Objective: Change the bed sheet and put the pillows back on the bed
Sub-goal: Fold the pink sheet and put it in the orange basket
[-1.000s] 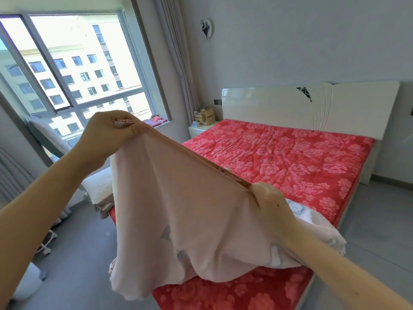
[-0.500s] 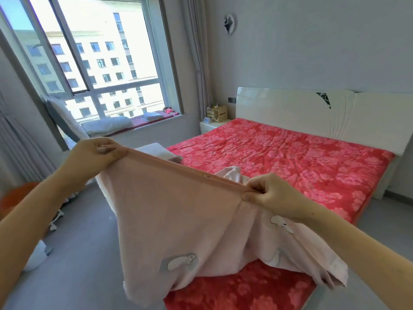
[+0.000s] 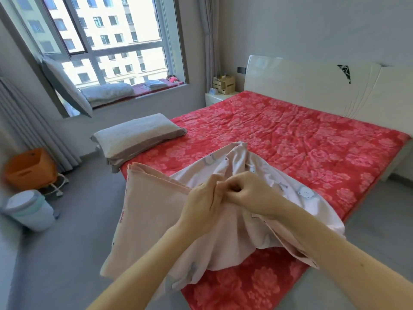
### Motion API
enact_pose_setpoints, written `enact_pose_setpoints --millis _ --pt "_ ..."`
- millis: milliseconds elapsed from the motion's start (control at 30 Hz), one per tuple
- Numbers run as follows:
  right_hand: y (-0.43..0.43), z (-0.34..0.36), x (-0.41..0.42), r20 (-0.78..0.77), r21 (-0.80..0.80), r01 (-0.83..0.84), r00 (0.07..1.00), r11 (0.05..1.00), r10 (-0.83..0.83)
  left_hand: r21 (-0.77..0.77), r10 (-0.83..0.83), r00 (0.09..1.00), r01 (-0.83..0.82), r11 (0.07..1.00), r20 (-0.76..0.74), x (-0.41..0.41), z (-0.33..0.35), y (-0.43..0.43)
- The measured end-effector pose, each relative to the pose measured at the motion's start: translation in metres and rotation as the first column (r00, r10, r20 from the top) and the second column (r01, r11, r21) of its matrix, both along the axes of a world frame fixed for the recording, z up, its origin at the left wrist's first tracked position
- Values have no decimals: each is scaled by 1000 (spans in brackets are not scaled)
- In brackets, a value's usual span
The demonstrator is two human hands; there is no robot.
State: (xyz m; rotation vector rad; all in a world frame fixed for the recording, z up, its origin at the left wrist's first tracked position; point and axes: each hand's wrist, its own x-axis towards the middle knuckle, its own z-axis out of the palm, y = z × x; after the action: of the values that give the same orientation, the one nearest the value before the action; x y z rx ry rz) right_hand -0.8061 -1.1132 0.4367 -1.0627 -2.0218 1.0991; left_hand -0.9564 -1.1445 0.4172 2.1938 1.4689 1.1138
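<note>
L hand [image 3: 201,204] + R hand [image 3: 248,195] together, pinching hem of pale-pink bear-print cotton sheet [image 3: 154,222], 6 o'clock. Risk: overhanging bulk drags sheet off red floral bed [image 3: 290,135].

Logged two arms, both bare from frame edge to fingertips. Left forearm [image 3: 147,265]: smooth, slender, narrowed toward the wrist. Left hand [image 3: 202,204]: shown from the back, knuckles and tendon lines faintly marked. Right forearm [image 3: 335,253]: looked broader in view (wide-angle lens, nearer the frame edge), carried one small dark spot [image 3: 361,264] on its upper surface. Right hand [image 3: 250,193]: bare likewise, knuckle ridges visible. Fingernails too small to resolve.
</note>
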Motion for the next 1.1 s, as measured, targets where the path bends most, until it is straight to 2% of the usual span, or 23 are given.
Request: enact_pose_setpoints --millis 100,167,200,333,500,600,733,900,933,1000,1067,1100 --pt "-1 -3 22 -120 -123 69 989 990 -83 69 -13 992 21 997 -122 14 4 11" --pt "-2 -4 35 -132 -144 67 987 987 -86 -30 -48 932 40 999 -360 21 14 19" --pt "-1 -7 41 -119 -121 77 989 990 -92 -104 -88 906 49 993 -415 22 21 25" --pt "-9 -30 63 -51 73 228 973 971 -225 -269 -284 897 198 943 -338 21 50 55" --pt "-14 -60 99 15 271 497 854 825 -520 -216 -346 811 275 937 -472 26 106 71" --pt "-4 -57 124 -1 351 587 780 730 -626 -124 -290 749 271 954 -595 21 134 76" --pt "36 -22 149 -66 539 577 755 613 -652 -28 -203 774 233 972 -599 10 159 78" --pt "74 -24 132 2 721 476 726 503 -688 40 -111 845 155 987 -524 -5 159 69" --pt "74 -38 126 16 744 444 736 499 -677 38 -87 852 125 991 -517 -8 156 67" --pt "69 -63 112 49 738 391 782 550 -621 19 -47 858 66 998 -511 -15 150 65" --pt "58 -81 98 8 681 434 801 590 -599 -17 -14 866 6 1000 -500 -20 145 64" --pt "49 -86 91 -42 683 468 792 561 -609 -33 -1 869 -18 999 -494 -23 142 64"
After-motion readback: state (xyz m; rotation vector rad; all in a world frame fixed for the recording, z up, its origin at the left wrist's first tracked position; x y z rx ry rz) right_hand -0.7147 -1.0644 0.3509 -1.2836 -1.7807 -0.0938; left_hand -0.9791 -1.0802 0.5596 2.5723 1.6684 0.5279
